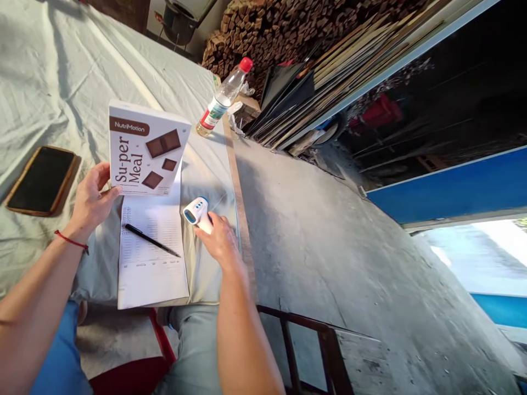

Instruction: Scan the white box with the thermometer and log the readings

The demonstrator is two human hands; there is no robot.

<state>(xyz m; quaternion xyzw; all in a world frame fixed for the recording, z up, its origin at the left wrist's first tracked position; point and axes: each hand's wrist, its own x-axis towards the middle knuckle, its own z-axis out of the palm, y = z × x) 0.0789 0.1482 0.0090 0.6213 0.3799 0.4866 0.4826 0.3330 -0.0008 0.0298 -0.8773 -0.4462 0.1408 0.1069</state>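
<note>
While the person's left hand (93, 198) pinches the lower left corner of a white NutriMotion box (130, 144), its contents hidden, the right hand (221, 240) wraps the handle of a white thermometer (196, 210). The box is held upright over the far end of printed papers (152, 284). Beyond, a clear, red-capped bottle (213, 113) stands near the table edge, its fill level unclear.

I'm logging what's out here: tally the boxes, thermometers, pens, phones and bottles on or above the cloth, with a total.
box: 1
thermometer: 1
pen: 1
phone: 1
bottle: 1
Total: 5
</note>
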